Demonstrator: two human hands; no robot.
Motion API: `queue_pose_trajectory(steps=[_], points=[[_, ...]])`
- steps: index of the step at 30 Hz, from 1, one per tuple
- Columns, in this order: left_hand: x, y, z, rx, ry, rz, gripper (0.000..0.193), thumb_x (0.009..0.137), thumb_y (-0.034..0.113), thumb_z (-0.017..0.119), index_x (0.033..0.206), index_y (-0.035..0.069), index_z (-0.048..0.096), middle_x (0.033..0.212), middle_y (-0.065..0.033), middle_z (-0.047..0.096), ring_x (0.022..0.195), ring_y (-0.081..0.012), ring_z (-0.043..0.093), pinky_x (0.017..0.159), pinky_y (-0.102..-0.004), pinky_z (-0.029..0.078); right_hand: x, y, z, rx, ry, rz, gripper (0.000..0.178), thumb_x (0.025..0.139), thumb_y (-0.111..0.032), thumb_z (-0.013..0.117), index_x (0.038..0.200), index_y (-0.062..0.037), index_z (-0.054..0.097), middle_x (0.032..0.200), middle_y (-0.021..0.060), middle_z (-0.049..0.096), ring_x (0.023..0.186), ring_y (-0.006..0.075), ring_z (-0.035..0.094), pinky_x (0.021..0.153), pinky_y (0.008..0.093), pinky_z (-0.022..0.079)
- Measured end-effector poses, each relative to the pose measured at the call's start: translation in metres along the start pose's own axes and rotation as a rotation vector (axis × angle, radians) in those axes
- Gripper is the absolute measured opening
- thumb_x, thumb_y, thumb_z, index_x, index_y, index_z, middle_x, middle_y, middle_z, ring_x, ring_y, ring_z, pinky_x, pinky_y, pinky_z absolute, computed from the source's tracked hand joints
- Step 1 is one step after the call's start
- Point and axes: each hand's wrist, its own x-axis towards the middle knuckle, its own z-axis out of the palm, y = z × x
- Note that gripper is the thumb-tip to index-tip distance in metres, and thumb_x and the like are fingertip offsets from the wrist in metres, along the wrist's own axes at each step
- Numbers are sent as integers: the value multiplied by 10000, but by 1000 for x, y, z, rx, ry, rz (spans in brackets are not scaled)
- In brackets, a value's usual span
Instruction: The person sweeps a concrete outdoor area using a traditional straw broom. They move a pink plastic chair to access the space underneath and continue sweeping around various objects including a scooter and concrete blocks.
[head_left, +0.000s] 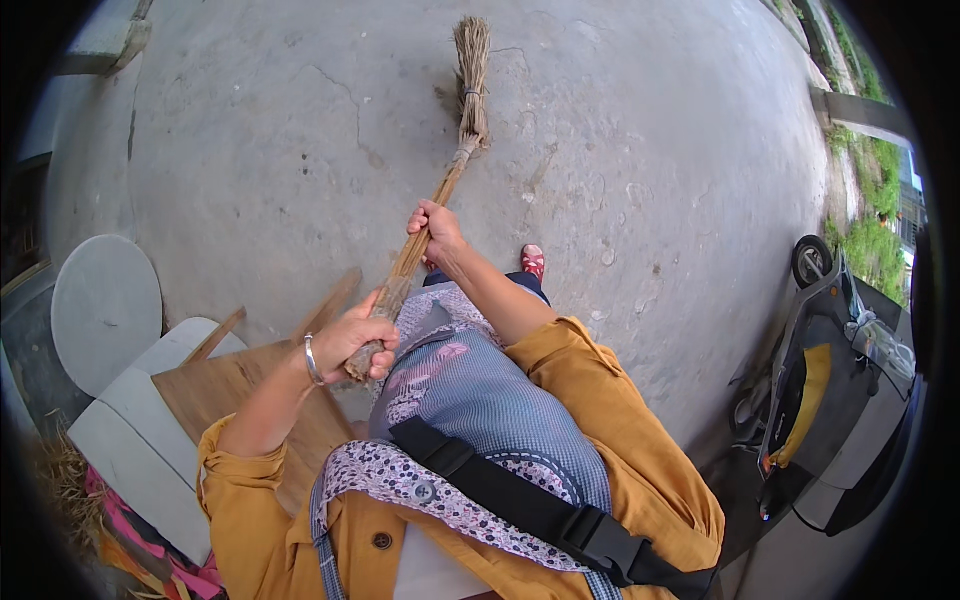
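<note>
A straw broom (473, 80) slants across the middle of the view, its bristle head out on the floor ahead of me. My left hand (358, 340), with a silver bangle at the wrist, is closed around the butt end of the handle. Farther up the wooden handle, my right hand (437, 232) wraps it from the right side. The handle runs from near my waist up to the bound straw neck. Parts of the fingers on both hands are hidden behind the grip.
Cracked grey concrete floor (640, 200) spreads ahead. At the left stand a wooden chair (235, 385), a white panel (150, 400) and a round white tabletop (107, 315). A scooter (820, 380) is parked at the right, near a pillar (870, 115) and grass beyond.
</note>
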Motion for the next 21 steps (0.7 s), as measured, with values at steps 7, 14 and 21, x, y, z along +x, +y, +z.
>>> queue_pose_trajectory(steps=[7, 14, 21], points=[[26, -11, -15, -202, -241, -96, 566, 754, 0, 410, 1230, 221, 198, 628, -40, 398, 434, -77, 377, 341, -202, 332, -38, -30, -20, -94, 241, -114, 142, 780, -63, 424, 658, -50, 353, 525, 21, 341, 408, 111, 349, 351, 242, 341], [50, -15, -61, -710, -361, -334, 53, 779, 43, 389, 801, 44, 340, 625, -50, 363, 444, -78, 367, 328, -194, 332, -8, 5, -96, -51, 472, 4, 71, 739, -9, 356, 673, -35, 364, 501, 60, 359, 395, 168, 378, 369, 300, 384], [-37, 36, -78, -435, -106, -40, 191, 759, 30, 408, 936, 89, 365, 618, -52, 387, 428, -77, 364, 330, -187, 316, 39, 79, 32, -60, 305, 156, 70, 743, -16, 337, 684, -17, 373, 489, 77, 358, 399, 213, 413, 402, 323, 395]])
